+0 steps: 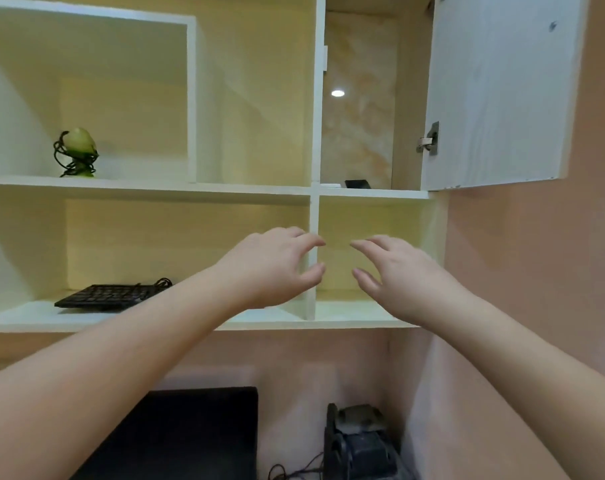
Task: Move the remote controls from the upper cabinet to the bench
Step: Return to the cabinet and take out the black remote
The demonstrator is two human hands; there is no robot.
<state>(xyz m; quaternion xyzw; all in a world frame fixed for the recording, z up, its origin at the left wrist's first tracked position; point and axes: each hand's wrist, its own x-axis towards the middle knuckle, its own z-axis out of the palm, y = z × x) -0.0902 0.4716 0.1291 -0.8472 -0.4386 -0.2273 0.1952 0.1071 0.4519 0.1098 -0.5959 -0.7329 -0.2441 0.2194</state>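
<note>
The upper cabinet (360,193) at the top right stands with its white door (495,95) swung open. On its floor lie a black remote (357,184) and a white remote (330,185), of which only the front ends show. My left hand (273,265) and my right hand (401,275) are raised side by side below that cabinet, in front of the lower shelf's divider. Both hands hold nothing, with fingers loosely spread and slightly bent. The bench is out of view.
A black keyboard (103,296) lies on the lower shelf at the left. A green ornament on a black wire stand (76,152) sits on the shelf above. Below are a dark monitor (190,434) and a black device (360,441) with cables.
</note>
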